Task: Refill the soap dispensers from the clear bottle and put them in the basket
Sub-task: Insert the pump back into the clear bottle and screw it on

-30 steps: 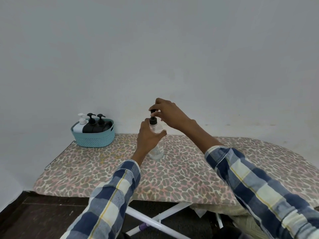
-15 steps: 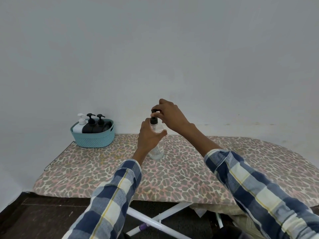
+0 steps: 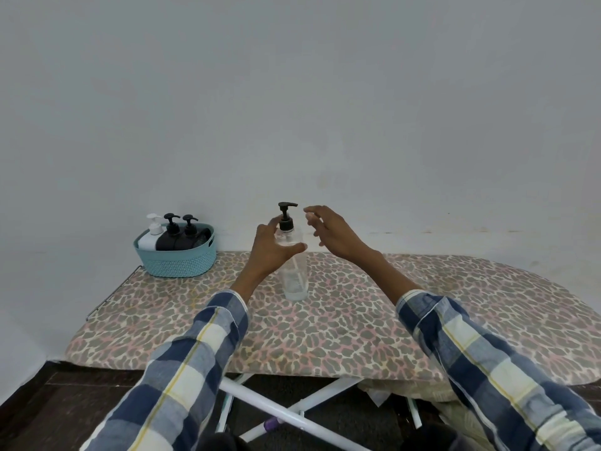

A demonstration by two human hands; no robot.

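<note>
Head view: teal woven basket holds one white and two black dispensers; left hand wraps the clear bottle, right hand spread beside it.

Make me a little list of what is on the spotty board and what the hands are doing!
surface: leopard-print padded ironing board
middle: clear plastic pump bottle with black pump top, upright
left hand: fingers curled round the clear bottle
right hand: open beside the pump, touching nothing
far left corner: teal woven plastic basket
in basket: one white pump dispenser, two black pump dispensers
</note>
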